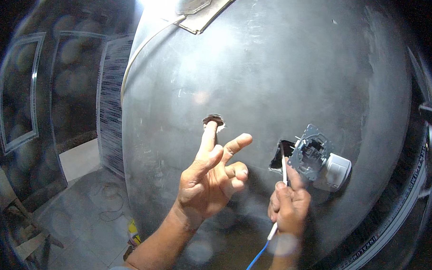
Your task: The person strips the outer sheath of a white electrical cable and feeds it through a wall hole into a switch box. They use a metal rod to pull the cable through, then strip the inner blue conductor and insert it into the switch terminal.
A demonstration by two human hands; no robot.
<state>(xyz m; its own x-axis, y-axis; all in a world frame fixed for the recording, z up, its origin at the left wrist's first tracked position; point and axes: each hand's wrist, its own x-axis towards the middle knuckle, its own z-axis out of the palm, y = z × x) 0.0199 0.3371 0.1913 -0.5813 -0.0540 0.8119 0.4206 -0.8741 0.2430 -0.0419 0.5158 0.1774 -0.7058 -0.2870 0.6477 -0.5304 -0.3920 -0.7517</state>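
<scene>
While the L hand, fingers spread & holding nothing visible, pokes one finger into a ragged wall hole, the R hand grips a white-sheathed cable below a dark squarish opening; cabling seems underway, grey metal-framed socket insert unmounted.

Wall, dark grey, smooth: bore a small ragged hole and, to its right, a dark squarish cut-out. Left hand, bare: index fingertip sat in the hole, other fingers loosely bent. Right hand, bare: its grip held a thin white cable, upper end at the cut-out; blue wire emerged below. Blue-grey perforated mounting frame, with white plastic block alongside: stood at the cut-out's right edge.
</scene>
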